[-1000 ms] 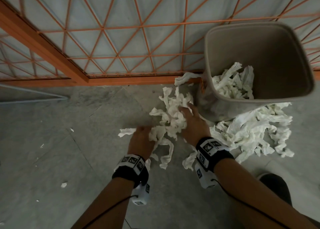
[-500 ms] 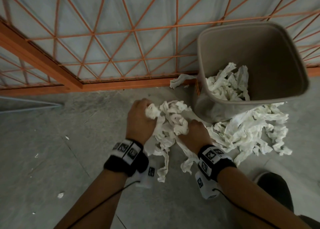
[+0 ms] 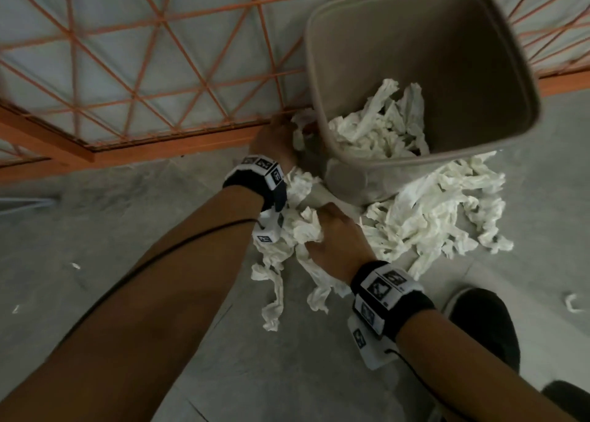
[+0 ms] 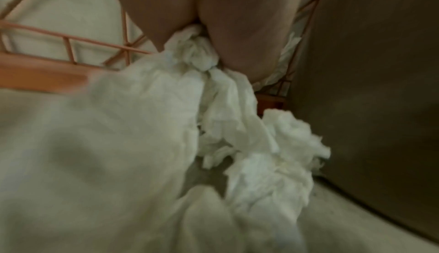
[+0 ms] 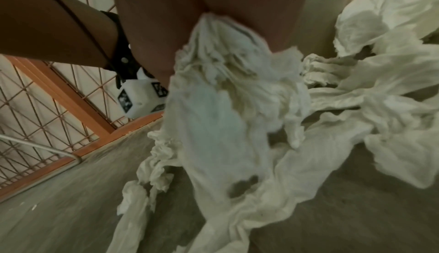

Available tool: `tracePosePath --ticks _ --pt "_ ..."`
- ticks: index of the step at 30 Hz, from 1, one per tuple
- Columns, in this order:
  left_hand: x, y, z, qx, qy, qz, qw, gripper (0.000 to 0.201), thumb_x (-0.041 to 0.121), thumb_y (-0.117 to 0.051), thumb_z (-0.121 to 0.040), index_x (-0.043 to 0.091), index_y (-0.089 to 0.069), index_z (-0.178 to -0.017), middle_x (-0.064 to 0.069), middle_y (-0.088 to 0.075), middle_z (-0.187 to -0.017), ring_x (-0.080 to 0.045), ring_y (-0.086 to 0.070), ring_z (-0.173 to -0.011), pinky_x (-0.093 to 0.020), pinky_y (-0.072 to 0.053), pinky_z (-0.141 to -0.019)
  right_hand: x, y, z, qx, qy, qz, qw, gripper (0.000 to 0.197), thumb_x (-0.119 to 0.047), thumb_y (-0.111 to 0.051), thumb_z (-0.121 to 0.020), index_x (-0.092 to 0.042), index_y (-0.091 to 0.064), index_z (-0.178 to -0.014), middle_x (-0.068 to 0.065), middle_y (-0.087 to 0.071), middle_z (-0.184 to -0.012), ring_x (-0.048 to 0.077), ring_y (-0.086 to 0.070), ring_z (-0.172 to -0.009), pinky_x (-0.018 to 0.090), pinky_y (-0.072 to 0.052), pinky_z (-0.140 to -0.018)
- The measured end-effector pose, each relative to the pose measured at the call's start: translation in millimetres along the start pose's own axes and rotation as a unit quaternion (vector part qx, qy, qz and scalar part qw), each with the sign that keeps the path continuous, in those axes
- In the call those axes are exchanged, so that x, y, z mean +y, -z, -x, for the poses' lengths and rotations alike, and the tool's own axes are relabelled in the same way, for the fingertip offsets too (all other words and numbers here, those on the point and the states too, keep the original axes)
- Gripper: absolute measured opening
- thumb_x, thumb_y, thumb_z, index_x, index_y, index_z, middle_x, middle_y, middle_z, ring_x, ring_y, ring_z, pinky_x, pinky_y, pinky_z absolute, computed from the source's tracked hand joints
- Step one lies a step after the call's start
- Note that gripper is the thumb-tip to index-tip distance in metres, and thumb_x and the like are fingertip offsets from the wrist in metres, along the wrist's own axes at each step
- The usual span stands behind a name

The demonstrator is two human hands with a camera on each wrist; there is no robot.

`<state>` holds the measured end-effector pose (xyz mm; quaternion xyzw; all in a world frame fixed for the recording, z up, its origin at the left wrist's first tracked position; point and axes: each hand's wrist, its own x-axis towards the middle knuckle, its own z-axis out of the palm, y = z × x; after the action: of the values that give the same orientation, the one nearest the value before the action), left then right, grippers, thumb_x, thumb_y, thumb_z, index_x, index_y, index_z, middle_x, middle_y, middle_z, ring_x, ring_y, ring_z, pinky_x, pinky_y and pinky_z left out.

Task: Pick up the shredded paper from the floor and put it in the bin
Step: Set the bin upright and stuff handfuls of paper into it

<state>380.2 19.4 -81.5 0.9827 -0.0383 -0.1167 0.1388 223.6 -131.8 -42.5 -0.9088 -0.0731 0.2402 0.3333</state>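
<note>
Hands share one load: left hand (image 3: 276, 140) and right hand (image 3: 338, 239) each grip a clump of shredded paper (image 3: 297, 230), seemingly clear of the floor (image 3: 127, 230), beside the bin (image 3: 479, 54). Next: raise over the rim, release. More paper (image 3: 447, 211) remains.

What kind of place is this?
Likely a workshop or storage area, not a home: bare grey floor, orange metal lattice fence along its edge, and a plain bin on the floor.
</note>
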Motion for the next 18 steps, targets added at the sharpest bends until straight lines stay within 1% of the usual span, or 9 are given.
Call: tracePosePath --ticks 2,4,5,7,10,12,14,16,18 --pt "-2 8 7 0.031 -0.001 0.014 0.999 0.024 0.028 -0.052 -0.09 0.017 -0.067 -0.104 -0.015 -0.068 -0.112 -0.038 -0.064 -0.099 -0.042 -0.053 -0.081 1 -3 -9 -0.038 0.007 0.005 0.999 0.074 -0.019 -0.063 -0.08 -0.027 -0.03 -0.146 0.0 -0.022 -0.155 0.03 -0.052 -0.124 0.039 -0.05 -0.094" --pt "-11 18 19 0.059 0.028 0.073 0.995 0.026 0.031 -0.051 -0.087 0.014 -0.07 -0.091 -0.015 -0.072 -0.097 -0.036 -0.067 -0.09 -0.04 -0.054 -0.075 -1 -5 -23 -0.071 0.015 0.027 0.997 0.092 -0.017 -0.063 -0.08 -0.038 -0.008 -0.151 -0.009 0.004 -0.162 0.03 -0.049 -0.129 0.043 -0.053 -0.091" --pt "-16 25 27 0.082 0.036 0.101 0.991 0.028 0.031 -0.051 -0.087 0.011 -0.07 -0.091 -0.016 -0.072 -0.096 -0.036 -0.067 -0.091 -0.04 -0.054 -0.076 -2 -6 -31 -0.082 0.023 0.042 0.995 0.098 -0.015 -0.063 -0.08 -0.04 0.0 -0.15 -0.011 0.013 -0.162 0.03 -0.048 -0.13 0.043 -0.054 -0.087" --pt "-23 39 49 0.118 0.055 0.161 0.978 0.023 0.02 -0.057 -0.087 0.003 -0.068 -0.098 -0.019 -0.07 -0.103 -0.034 -0.065 -0.096 -0.034 -0.049 -0.08 -5 -5 -46 -0.113 0.031 0.078 0.99 0.101 -0.015 -0.061 -0.081 -0.043 0.009 -0.149 -0.013 0.019 -0.161 0.03 -0.045 -0.133 0.044 -0.054 -0.086" --pt "-37 56 92 0.135 0.098 0.234 0.958 0.02 0.013 -0.061 -0.083 0.004 -0.068 -0.099 -0.012 -0.07 -0.101 -0.024 -0.062 -0.09 -0.025 -0.043 -0.077 -5 -4 -66 -0.157 0.006 0.113 0.981 0.094 -0.017 -0.056 -0.085 -0.039 0.009 -0.15 -0.009 0.004 -0.164 0.032 -0.038 -0.138 0.043 -0.048 -0.097" --pt "-50 60 118 0.133 0.137 0.283 0.94 0.022 0.022 -0.061 -0.086 0.008 -0.07 -0.1 -0.008 -0.07 -0.103 -0.02 -0.064 -0.092 -0.024 -0.045 -0.078 -6 -6 -73 -0.148 0.0 0.142 0.979 0.085 -0.02 -0.055 -0.087 -0.031 -0.002 -0.152 -0.001 -0.007 -0.163 0.034 -0.034 -0.14 0.045 -0.043 -0.104" --pt "-58 62 142 0.142 0.185 0.297 0.926 0.026 0.033 -0.062 -0.089 0.008 -0.067 -0.087 -0.011 -0.069 -0.095 -0.021 -0.063 -0.086 -0.025 -0.042 -0.072 -6 -8 -72 -0.137 -0.01 0.159 0.978 0.073 -0.026 -0.055 -0.088 -0.021 -0.019 -0.151 0.007 -0.016 -0.16 0.036 -0.032 -0.14 0.047 -0.039 -0.108" --pt "-59 61 161 0.163 0.215 0.301 0.915 0.031 0.041 -0.066 -0.086 0.013 -0.059 -0.075 -0.012 -0.066 -0.084 -0.019 -0.059 -0.076 -0.024 -0.038 -0.068 -5 -10 -65 -0.12 -0.032 0.146 0.981 0.065 -0.034 -0.059 -0.087 -0.014 -0.034 -0.144 0.011 -0.03 -0.153 0.037 -0.039 -0.134 0.047 -0.041 -0.105" --pt "-56 53 173 0.168 0.231 0.294 0.912 0.031 0.042 -0.072 -0.08 0.014 -0.059 -0.084 -0.005 -0.064 -0.089 -0.015 -0.058 -0.079 -0.021 -0.038 -0.07 -3 -13 -55 -0.09 -0.056 0.126 0.986 0.06 -0.042 -0.061 -0.083 -0.012 -0.047 -0.133 0.013 -0.045 -0.141 0.036 -0.048 -0.126 0.045 -0.045 -0.099"
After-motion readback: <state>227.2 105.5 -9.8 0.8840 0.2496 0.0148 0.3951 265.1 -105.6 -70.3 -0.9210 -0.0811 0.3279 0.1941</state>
